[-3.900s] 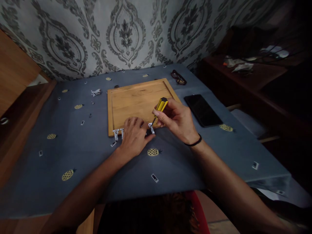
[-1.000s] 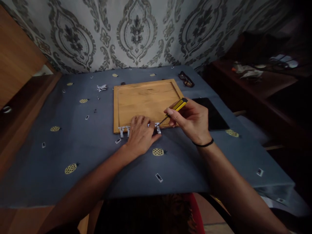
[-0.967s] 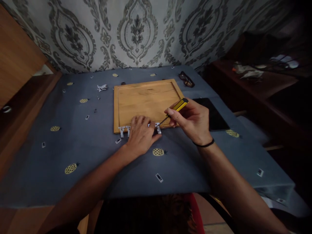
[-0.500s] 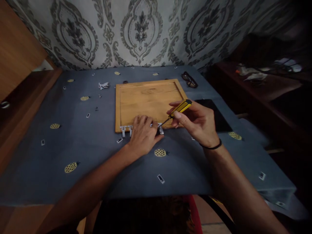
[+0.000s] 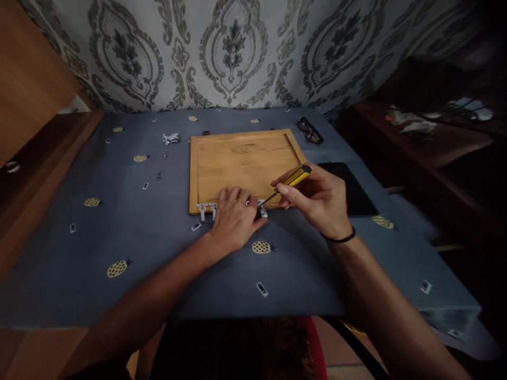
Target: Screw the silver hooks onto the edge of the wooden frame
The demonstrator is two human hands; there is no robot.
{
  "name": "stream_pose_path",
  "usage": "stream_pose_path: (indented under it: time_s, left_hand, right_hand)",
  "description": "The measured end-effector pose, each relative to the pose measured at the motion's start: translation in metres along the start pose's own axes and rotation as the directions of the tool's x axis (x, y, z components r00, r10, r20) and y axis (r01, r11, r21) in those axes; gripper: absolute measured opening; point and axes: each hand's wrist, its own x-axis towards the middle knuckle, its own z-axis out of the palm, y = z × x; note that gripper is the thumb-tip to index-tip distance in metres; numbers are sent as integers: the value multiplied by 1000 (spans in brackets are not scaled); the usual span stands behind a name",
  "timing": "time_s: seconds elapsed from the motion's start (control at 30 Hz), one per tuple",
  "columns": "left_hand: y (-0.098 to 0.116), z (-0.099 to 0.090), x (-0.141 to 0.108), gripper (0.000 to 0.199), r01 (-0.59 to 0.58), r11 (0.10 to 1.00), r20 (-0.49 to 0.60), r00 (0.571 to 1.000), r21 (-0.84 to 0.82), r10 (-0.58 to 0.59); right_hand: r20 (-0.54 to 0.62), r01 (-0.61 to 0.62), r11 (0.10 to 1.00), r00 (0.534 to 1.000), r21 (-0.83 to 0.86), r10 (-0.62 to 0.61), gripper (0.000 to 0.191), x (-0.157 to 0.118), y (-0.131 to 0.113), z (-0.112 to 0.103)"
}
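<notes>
A framed wooden panel (image 5: 241, 163), like a small cabinet door, lies flat on the cloth-covered table. Metal hinges (image 5: 203, 211) sit along its near edge; my left hand partly covers them. My left hand (image 5: 235, 216) is closed over that edge, fingers on the panel and thumb on the near side, gripping a hinge (image 5: 263, 211) near its right end. In my right hand (image 5: 320, 203) is a screwdriver (image 5: 295, 178) with a yellow and black handle, held in a closed grip. Its shaft slants down left to that hinge. A screw under the tip is too small to make out.
More hinges (image 5: 171, 138) lie left of the panel, with small screws (image 5: 159, 175) near them. Eyeglasses (image 5: 310, 131) rest at the back right. A flat black object (image 5: 348, 187) is partly behind my right hand. A wooden cabinet (image 5: 35, 79) borders the left side.
My right hand and the screwdriver handle have shifted slightly; the tip stays at the same hinge. The left hand holds its place. The whole view has moved a little.
</notes>
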Motion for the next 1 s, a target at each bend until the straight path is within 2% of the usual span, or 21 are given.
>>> stream_pose_path:
  time_s: [0.17,0.37,0.77,1.0]
  left_hand:
    - [1,1,0,40,6,1000,-6,1000,-10,-6]
    - [1,-1,1,41,18,1000,16,1000,-13,-18]
    - [0,-4,1,41,29,999,34,999,-40,-28]
    - [0,-1,-1,41,25,999,14,1000,-32,-24]
  right_hand:
    - [79,-26,1000,997,14,24,33,1,1,-5]
    - [9,21,998,1000,51,-22,32,0,5,1]
    - [65,13,998,998,57,-17,35,2,2,5]
    - [-6,15,996,1000,91,-14,37,1,14,11]
